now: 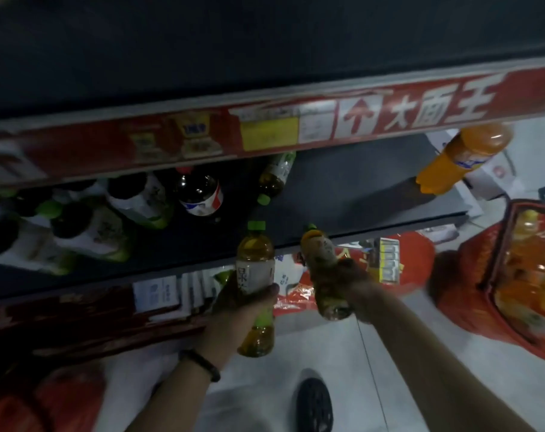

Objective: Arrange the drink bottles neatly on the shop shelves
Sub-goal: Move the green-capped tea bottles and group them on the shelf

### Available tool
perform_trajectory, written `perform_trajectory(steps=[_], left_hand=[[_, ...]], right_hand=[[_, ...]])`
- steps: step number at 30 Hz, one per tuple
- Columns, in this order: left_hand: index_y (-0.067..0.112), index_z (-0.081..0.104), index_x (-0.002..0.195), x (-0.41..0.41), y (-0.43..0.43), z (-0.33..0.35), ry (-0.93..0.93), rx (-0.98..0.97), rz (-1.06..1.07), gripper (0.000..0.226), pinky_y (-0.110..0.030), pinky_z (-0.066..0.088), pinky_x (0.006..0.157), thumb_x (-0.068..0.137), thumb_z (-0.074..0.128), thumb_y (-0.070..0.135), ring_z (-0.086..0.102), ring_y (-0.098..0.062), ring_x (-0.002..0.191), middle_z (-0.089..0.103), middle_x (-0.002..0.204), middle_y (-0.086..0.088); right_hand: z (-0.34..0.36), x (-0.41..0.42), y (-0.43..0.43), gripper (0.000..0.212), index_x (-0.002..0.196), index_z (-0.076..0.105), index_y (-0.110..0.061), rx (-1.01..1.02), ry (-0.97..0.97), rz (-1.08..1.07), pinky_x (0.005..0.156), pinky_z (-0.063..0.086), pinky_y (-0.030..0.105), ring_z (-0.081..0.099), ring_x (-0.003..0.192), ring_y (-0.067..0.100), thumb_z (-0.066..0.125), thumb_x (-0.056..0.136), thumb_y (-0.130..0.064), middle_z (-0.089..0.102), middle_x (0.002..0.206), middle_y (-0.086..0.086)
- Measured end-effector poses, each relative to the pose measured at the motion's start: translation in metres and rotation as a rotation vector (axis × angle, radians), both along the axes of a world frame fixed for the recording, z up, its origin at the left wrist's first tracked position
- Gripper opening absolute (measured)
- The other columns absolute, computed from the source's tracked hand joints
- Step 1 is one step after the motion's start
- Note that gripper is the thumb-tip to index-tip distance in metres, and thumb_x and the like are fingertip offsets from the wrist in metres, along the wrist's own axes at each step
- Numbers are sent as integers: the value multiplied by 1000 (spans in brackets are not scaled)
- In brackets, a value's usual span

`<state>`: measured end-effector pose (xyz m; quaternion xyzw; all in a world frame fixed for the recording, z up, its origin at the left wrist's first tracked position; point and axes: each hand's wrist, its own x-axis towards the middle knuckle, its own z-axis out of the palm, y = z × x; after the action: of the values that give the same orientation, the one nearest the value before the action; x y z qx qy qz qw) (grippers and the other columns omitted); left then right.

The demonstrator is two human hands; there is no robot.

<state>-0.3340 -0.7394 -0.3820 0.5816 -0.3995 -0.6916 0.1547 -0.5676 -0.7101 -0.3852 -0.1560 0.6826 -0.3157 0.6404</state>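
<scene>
My left hand (pixel 238 307) grips a green-capped tea bottle (pixel 255 260) with a white label, held upright just in front of the dark shelf's (pixel 343 194) front edge. Beside it, my right hand (pixel 354 283) grips a second tea bottle (pixel 319 251), tilted with its cap toward the shelf. On the shelf stand a lone tea bottle (pixel 276 177) at the back, a dark cola bottle (pixel 199 194), and several dark bottles with white labels (pixel 103 226) at the left. An orange soda bottle (pixel 461 157) stands at the shelf's right end.
A red shopping basket (pixel 470 275) holding orange drink bottles sits on the floor at right. A red price strip (pixel 265 129) fronts the shelf above. Lower shelf goods show beneath the shelf edge. My shoe (pixel 315 403) is on the pale tiled floor. A red bag lies at bottom left.
</scene>
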Motion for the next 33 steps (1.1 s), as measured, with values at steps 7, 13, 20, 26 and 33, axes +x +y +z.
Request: perform_trajectory(steps=[7,13,20,26,33], left_hand=[[21,77,114,64,44,138,93,51,106,41,-46,64,85,73,83,29,77,-33,104,81,111,-8],[16,73,121,146,50,261,165,10,132,41,-43,63,80,82,77,27,77,-32,98,81,110,-10],[13,69,131,269,4,360,333,-126,212,38,-42,64,84,93,66,15,76,-32,106,75,122,-21],[25,63,134,356,-53,404,206,-405,214,52,-50,59,99,86,80,13,72,-30,118,76,124,-8],[35,67,120,413,-98,421,63,-566,421,49,-19,61,75,82,87,13,76,-1,95,80,107,15]], right_hand=[[133,99,87,80,131,48,-20,-153,-27,-5,84,65,49,77,99,34,90,63,-13,71,117,15],[263,190,89,45,122,63,-28,-255,-132,-46,80,63,44,74,94,29,74,79,-29,74,105,10],[375,281,29,58,133,55,-32,-420,-82,147,88,60,36,73,110,18,77,80,-27,76,116,-5],[426,366,-50,58,134,57,-32,-601,61,123,95,60,39,72,111,14,81,83,-17,76,117,-8],[441,429,-134,60,123,61,-38,-771,245,186,87,60,27,71,105,1,91,79,-12,76,111,-20]])
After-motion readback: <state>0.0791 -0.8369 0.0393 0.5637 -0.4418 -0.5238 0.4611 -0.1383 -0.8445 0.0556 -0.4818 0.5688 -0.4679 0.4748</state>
